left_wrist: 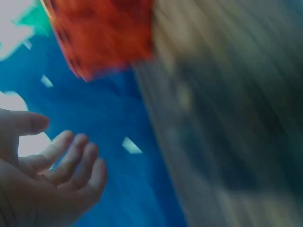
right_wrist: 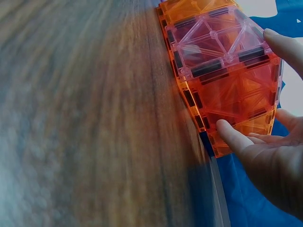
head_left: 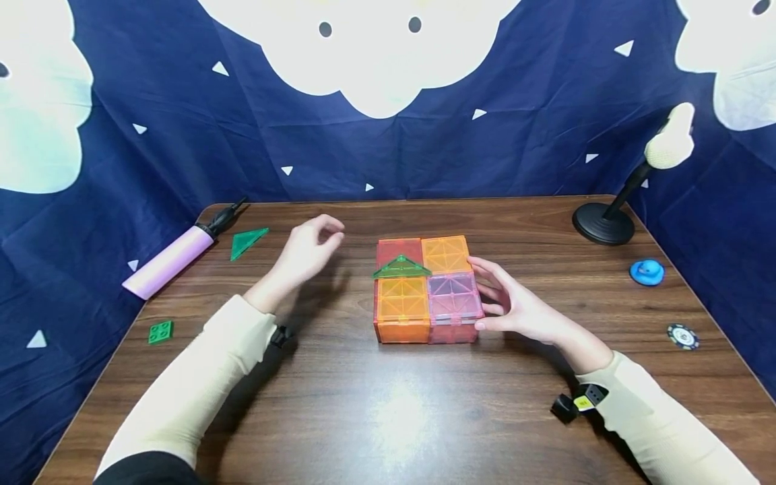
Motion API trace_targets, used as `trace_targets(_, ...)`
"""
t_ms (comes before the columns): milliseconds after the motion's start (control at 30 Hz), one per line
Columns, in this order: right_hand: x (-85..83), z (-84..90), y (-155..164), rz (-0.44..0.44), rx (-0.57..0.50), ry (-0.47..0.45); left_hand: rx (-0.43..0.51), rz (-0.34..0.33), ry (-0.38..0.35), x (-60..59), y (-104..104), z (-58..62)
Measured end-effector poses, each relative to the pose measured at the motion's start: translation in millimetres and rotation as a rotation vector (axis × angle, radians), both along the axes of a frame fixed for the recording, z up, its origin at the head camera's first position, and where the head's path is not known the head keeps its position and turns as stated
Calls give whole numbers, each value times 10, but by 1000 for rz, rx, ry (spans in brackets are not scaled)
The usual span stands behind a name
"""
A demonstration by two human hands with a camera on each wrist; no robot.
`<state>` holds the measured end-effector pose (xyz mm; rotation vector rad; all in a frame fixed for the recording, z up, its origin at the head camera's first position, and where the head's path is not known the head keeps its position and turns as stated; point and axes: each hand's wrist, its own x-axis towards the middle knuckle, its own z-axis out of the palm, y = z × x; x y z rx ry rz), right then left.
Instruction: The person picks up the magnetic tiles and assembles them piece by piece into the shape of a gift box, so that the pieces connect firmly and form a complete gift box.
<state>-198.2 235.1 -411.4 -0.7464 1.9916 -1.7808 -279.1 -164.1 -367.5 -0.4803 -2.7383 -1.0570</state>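
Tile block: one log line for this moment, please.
right hand touches tile block side | left hand raised, empty | green triangle on top | table

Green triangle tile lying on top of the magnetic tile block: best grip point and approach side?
Probably pinch the green translucent triangle tile from above, across its two sloped edges near the apex. It lies flat on the translucent tile block, so only its thin edges offer a hold. The left hand, open and free, is on that side; the right hand steadies the block.
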Motion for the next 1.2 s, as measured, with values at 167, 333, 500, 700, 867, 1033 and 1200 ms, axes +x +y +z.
trace_targets(167,-8,-1,3,6,9,2,-212,229,-64,-259,-513,-179)
trace_targets(333,-11,5,1,10,18,8,-416,379,-261,-353,-944,-214)
trace_targets(500,-12,28,-1,9,16,7,-509,395,-411,-366,-1156,-223)
trace_targets(700,-17,27,3,9,10,10,-544,348,-376,-292,-1013,-253)
trace_targets(867,-20,6,7,5,6,18,-575,241,-348,-145,-706,-213)
trace_targets(1033,-14,-1,10,0,5,26,-648,215,-324,-86,-523,-184)
trace_targets(1200,12,2,4,-1,13,10,-677,257,-390,-179,-628,-201)
